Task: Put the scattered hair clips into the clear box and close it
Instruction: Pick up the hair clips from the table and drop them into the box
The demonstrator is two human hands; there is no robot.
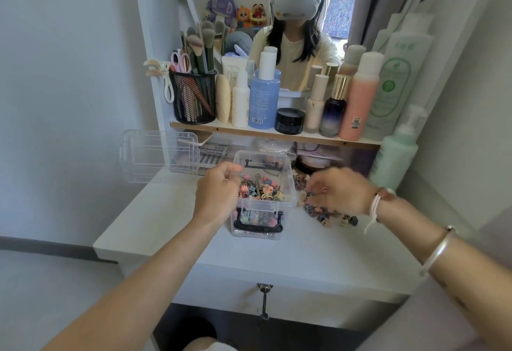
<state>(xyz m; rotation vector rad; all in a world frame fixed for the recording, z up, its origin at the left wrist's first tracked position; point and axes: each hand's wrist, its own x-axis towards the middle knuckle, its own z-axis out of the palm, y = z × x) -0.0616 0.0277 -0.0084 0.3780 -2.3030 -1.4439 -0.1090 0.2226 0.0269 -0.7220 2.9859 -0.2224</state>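
Observation:
The clear box stands open in the middle of the white dressing table, with a black handle on its near wall and many small coloured hair clips inside. Its clear lid leans at the back left, apart from the box. My left hand rests at the box's left rim, fingers curled; whether it holds a clip is hidden. More scattered clips lie on the table to the right of the box. My right hand is over that pile with fingers pinched on some small clips, slightly blurred.
A shelf behind the box carries bottles, a black jar and a mesh brush holder. A tall green pump bottle stands at the right of the table. A mirror sits above. The table's front edge is near me.

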